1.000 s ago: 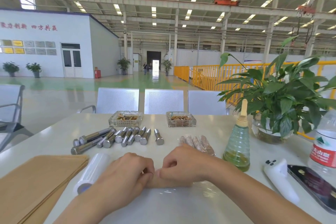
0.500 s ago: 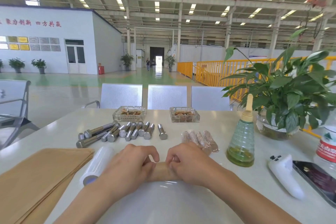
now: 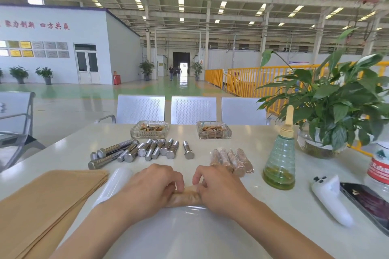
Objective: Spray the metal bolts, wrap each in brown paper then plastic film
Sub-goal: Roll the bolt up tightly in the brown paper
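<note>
four wrapped bolts (image 3: 231,159) beside spray bottle (image 3: 279,162) — bare bolts (image 3: 145,150) behind

Red Chinese characters on the white building wall (image 3: 52,33) reading partly "力创新 四方共赢", first character unclear, red label on the water bottle (image 3: 379,169) with white characters too blurred to read, wall plaques (image 3: 37,49) illegible

Both forearms reached in from the lower edge of the frame and met at its centre. The left hand (image 3: 153,187) lay knuckles up, fingers curled down in a grip. The right hand (image 3: 219,188) mirrored it just beside, fingertips (image 3: 196,180) bent and pinching.
</note>
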The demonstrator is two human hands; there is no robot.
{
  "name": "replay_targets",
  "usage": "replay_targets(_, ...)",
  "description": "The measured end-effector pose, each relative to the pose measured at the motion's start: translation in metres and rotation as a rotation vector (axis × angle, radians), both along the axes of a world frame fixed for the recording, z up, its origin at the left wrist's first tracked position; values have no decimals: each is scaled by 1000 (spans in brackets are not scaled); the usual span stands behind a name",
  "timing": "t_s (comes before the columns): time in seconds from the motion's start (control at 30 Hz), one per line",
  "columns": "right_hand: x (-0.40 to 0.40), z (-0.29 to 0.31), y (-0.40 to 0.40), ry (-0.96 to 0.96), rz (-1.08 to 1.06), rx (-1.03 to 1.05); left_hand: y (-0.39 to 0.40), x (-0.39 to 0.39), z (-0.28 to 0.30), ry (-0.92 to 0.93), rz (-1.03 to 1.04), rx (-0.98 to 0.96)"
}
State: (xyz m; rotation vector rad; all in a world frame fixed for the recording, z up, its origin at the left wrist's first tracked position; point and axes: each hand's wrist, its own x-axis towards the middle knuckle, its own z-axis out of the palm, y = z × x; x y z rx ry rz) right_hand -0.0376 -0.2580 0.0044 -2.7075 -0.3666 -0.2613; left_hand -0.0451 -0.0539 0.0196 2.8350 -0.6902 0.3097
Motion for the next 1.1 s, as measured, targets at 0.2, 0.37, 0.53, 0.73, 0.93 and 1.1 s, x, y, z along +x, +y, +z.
replay_targets(0.2,-3,3,-7,-177,-71,-134,0,1,-2,-9,-66,64)
replay_targets(0.37,-10,3,-1,-282,104,-244,-5,-4,5,47,-69,38)
replay_targets(0.53,-12,10,-6,-103,193,-174,-6,-6,7,63,-58,81)
replay_targets(0.73,-12,15,-7,-84,217,-334,-10,-13,9,79,-42,181)
replay_targets(0.93,-19,8,-12,-277,312,-455,-15,-11,4,55,-49,222)
replay_targets(1.1,-17,10,-10,-144,281,-407,-12,-7,-6,19,-28,150)
